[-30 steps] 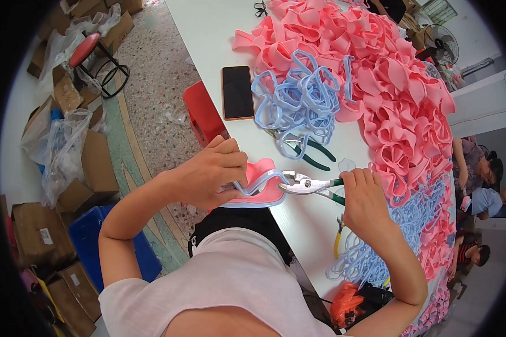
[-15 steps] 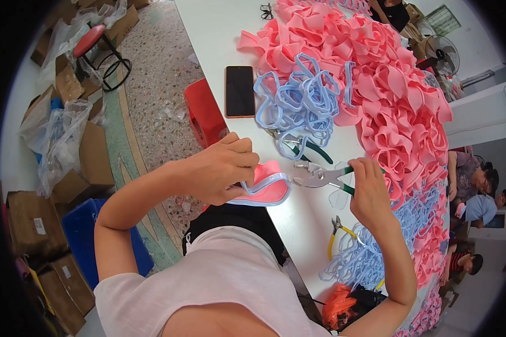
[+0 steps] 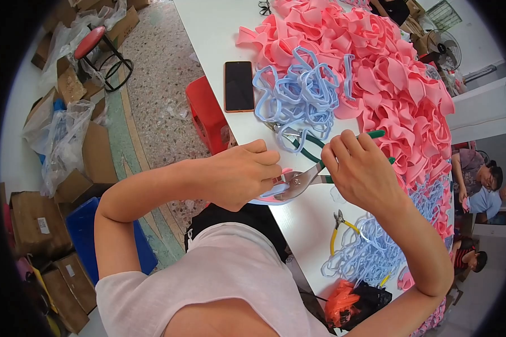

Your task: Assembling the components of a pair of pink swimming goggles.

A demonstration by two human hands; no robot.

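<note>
White tabletop point(image 3: 219, 33) runs long through a cluttered workroom, with speckled floor and cardboard boxes point(image 3: 90, 163) off to its left side. Most of the tabletop's far and right part is buried under a heap of pink foam pieces point(image 3: 388, 73), and a tangle of pale blue loops point(image 3: 301, 95) lies on the near edge of that heap. A dark phone point(image 3: 239, 85) lies flat just left of the blue tangle, and a red stool point(image 3: 207, 115) stands on the floor beside the tabletop's left edge, near the phone.

At the near edge of the tabletop the left hand point(image 3: 239, 174) has its fingers curled tight around a pink and blue piece point(image 3: 272, 192), mostly hidden under the hand. The right hand point(image 3: 362, 174) has its fingers wrapped around the green handles of a pair of pliers point(image 3: 306, 178), whose metal nose meets the piece right beside the left hand's fingertips.

A second green-handled pair of pliers point(image 3: 298, 141) lies on the tabletop just beyond the hands. Yellow-handled cutters point(image 3: 338, 227) lie nearer than the right hand, touching another pile of blue loops point(image 3: 365, 253).
</note>
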